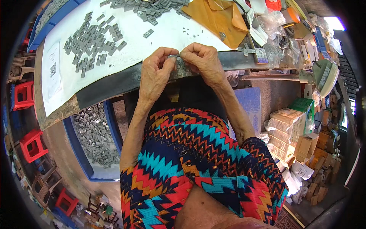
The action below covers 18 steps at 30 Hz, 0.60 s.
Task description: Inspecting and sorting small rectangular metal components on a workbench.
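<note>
Upper centre of frame, at the near edge of the desk (pixel 114 81): left hand (pixel 155 70) and right hand (pixel 204 64) nearly meet, thumb and index fingers of both pinched on a small grey piece (pixel 178 56). Piece dark, mostly covered by fingertips; outline not readable. Loose grey pieces (pixel 89 41), upper left on a white sheet (pixel 114 65): flat, oblong, dull, scattered at varied angles. Single grey block (pixel 148 33) lies apart, above the left hand.
</note>
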Each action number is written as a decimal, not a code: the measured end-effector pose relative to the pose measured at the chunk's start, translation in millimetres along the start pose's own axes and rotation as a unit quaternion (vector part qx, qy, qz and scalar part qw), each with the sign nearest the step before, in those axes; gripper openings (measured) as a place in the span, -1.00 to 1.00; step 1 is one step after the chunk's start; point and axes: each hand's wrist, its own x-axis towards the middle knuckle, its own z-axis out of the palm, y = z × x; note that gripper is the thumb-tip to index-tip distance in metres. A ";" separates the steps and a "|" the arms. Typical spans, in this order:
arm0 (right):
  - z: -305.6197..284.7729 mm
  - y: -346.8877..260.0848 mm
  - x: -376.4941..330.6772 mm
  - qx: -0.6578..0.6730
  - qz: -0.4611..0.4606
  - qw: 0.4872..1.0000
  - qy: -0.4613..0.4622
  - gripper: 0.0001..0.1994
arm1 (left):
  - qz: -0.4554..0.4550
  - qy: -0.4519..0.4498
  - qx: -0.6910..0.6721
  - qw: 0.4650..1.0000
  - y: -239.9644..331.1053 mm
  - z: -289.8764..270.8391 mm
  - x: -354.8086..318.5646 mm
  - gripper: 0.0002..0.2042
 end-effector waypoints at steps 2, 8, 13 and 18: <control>-0.6 2.7 0.0 0.007 0.001 1.000 0.000 -0.88 | -0.009 -0.013 -0.011 1.000 -2.0 -1.6 0.0 -0.81; -4.5 0.3 0.3 0.006 0.009 1.000 -0.023 -0.89 | -0.026 -0.036 -0.039 0.998 -3.2 -5.0 0.7 -0.78; -6.6 -0.4 2.3 0.036 0.032 0.998 -0.034 -0.87 | -0.018 -0.044 -0.035 0.998 -4.8 -4.9 1.2 -0.78; -6.0 -1.7 2.9 0.049 0.042 0.997 -0.044 -0.86 | -0.012 -0.042 -0.048 0.998 -3.0 -3.9 -0.1 -0.78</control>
